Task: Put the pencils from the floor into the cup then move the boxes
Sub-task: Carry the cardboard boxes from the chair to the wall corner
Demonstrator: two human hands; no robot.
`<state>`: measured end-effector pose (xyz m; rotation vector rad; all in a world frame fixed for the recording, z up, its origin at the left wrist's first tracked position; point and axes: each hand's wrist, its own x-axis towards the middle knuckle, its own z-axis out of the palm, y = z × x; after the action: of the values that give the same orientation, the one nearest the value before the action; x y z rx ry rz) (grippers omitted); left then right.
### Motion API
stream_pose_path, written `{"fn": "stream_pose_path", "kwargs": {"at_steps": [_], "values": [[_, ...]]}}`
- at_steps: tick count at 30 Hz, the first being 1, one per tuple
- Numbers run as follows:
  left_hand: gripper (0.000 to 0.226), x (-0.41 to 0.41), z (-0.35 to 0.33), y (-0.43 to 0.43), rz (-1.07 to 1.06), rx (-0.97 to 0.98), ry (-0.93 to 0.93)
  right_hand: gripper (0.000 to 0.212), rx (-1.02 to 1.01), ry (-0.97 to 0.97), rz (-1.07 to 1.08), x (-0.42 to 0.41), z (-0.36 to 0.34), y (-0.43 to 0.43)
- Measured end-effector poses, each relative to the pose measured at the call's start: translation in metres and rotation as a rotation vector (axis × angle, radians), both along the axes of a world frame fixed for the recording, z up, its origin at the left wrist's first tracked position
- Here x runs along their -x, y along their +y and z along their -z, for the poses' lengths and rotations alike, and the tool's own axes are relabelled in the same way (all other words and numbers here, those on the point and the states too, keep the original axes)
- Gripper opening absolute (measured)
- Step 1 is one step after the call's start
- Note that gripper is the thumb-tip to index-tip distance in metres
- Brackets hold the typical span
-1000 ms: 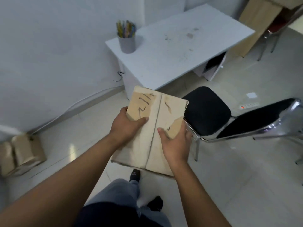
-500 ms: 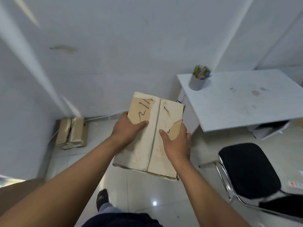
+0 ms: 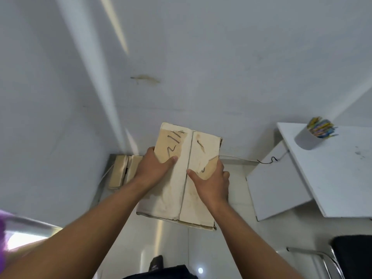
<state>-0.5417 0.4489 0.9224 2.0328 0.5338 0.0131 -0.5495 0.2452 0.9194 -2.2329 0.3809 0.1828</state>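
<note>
Still gripped by left hand (image 3: 154,171) and right hand (image 3: 212,183), the carried box (image 3: 175,198) now overlaps the floor box (image 3: 120,172).

The person stands with both bare arms stretched forward and slightly down, drawing together in front of the body. The left forearm (image 3: 96,224) angles in from the lower left and the right forearm (image 3: 247,238) from the lower right. The left hand (image 3: 155,168) grips the left side of a cardboard box (image 3: 203,143). The left thumb (image 3: 171,160) lies flat across the top face, and the fingers are hidden over the edge. The right hand (image 3: 211,182) grips the right side. The right thumb (image 3: 192,174) points inward on top, with the fingers curled round the edge. Both wrists look straight. The thumbs are near each other but apart, and the two hands hold the box off the floor.
</note>
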Motion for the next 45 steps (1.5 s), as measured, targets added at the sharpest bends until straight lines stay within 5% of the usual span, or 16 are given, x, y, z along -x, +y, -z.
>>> {"fn": "stream_pose_path", "kwargs": {"at_steps": [32, 39, 45], "values": [[0.105, -0.206, 0.084, 0.140, -0.227, 0.158, 0.230, 0.127, 0.102, 0.115, -0.165, -0.257, 0.063, 0.151], [0.073, -0.224, 0.133, 0.180, -0.247, 0.233, 0.250, 0.125, 0.082, 0.214, -0.110, -0.276, 0.114, 0.203], [0.096, -0.247, 0.204, 0.211, -0.220, 0.157, 0.374, 0.123, 0.088, 0.309, 0.001, -0.287, 0.186, 0.240]]}}
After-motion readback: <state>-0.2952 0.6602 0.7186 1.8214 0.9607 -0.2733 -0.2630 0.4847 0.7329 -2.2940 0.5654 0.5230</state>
